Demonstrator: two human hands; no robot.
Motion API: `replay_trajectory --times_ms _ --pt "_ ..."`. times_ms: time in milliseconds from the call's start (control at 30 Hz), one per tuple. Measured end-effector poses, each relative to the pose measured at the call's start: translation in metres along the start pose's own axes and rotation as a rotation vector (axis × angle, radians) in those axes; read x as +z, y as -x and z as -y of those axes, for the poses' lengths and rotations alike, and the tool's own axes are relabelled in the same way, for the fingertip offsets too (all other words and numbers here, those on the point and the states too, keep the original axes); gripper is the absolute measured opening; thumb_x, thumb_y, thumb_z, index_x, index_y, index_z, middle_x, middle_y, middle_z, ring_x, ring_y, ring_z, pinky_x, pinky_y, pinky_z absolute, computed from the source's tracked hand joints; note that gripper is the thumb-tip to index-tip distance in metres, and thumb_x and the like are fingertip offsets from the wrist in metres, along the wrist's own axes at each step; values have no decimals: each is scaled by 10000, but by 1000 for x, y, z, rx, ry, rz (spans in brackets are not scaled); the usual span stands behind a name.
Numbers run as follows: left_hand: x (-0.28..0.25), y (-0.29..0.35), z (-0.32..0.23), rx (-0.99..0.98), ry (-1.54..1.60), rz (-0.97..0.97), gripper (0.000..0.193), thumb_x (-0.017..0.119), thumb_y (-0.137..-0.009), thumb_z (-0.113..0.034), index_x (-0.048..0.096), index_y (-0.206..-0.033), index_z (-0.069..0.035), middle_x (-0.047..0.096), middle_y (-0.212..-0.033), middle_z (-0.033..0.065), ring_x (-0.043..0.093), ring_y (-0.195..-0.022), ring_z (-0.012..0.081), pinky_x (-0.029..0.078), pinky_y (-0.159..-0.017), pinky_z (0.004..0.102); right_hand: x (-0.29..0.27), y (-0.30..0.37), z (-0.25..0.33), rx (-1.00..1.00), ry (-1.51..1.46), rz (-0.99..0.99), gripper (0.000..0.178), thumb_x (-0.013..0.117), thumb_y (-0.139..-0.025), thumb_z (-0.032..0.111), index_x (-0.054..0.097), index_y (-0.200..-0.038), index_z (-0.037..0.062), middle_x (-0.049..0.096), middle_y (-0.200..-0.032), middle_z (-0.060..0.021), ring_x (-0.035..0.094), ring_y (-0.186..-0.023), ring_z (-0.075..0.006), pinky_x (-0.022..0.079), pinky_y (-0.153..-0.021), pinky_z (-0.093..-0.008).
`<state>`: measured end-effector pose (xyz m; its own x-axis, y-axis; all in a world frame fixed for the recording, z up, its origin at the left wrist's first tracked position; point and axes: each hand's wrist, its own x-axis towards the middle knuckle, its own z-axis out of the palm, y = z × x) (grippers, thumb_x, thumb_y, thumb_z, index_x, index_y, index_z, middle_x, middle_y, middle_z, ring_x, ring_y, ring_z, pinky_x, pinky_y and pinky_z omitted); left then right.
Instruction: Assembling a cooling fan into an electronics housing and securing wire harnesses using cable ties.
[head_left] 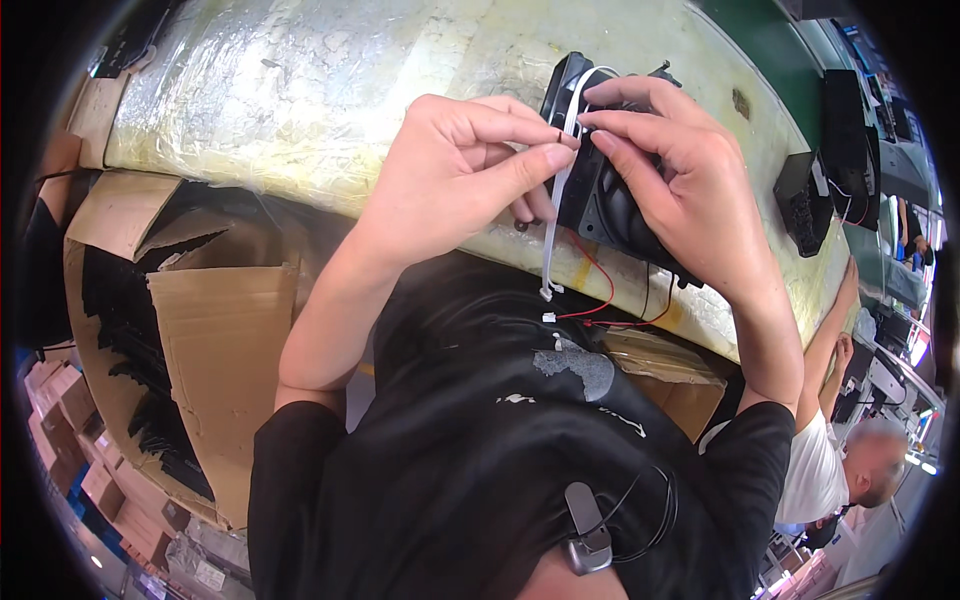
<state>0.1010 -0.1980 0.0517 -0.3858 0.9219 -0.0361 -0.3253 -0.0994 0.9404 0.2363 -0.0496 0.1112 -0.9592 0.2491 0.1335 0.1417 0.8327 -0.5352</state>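
Note:
A black housing with a round fan (612,205) lies near the front edge of the wrapped worktable. Over it runs a white flat cable (552,225), looped at the top, its lower end hanging past the edge. My left hand (450,165) is closed in a pinch against the cable's left side, with a thin dark bit at its fingertips, too small to name. From the right, my right hand (685,160) bends over the housing, its fingers drawn together at the cable; what they grip is hidden. Red wires (605,275) with a white connector (549,317) trail below the housing.
Clear film covers the table (300,110). At the left stands an open cardboard box (225,370) with black items inside; another box (665,385) is under the edge. More black housings (805,205) sit at the right, where a co-worker (825,465) is close by.

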Motion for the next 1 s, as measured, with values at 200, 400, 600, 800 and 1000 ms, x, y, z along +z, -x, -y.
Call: replay_trajectory --times_ms 200,400,600,800,1000 --pt "2 -5 -9 -158 -77 -39 278 763 -772 17 635 -1013 74 689 -769 119 635 -529 116 483 -442 200 2 0 -3 0 -35 -49 135 644 -853 92 713 -951 29 666 -1038 -110 658 -810 -300 512 -732 -345" --pt "1 -11 -8 -159 -89 -13 394 794 -745 -9 568 -1063 45 694 -759 115 624 -520 100 467 -432 189 0 0 -2 13 -71 -21 132 652 -850 92 709 -954 33 668 -1033 -102 662 -793 -282 513 -711 -334" --pt "-2 -15 -8 -170 -87 12 416 793 -739 -6 556 -1078 41 696 -763 120 615 -512 92 461 -430 181 -1 -2 -5 -19 -62 -10 136 659 -848 102 709 -958 40 666 -1027 -100 663 -813 -283 514 -721 -338" --pt "-7 -22 -8 -154 -56 84 437 798 -733 -1 548 -1089 43 701 -778 128 615 -534 80 458 -434 176 -11 -4 -4 -9 -96 75 123 647 -866 31 710 -967 0 644 -1031 -101 621 -873 -187 475 -749 -282" --pt "-8 -19 3 -70 -83 110 360 812 -721 -2 617 -1017 62 708 -774 118 568 -502 51 421 -428 182 -16 -10 -10 19 -311 207 78 702 -810 64 713 -860 4 641 -946 -53 558 -720 -115 422 -626 -241"
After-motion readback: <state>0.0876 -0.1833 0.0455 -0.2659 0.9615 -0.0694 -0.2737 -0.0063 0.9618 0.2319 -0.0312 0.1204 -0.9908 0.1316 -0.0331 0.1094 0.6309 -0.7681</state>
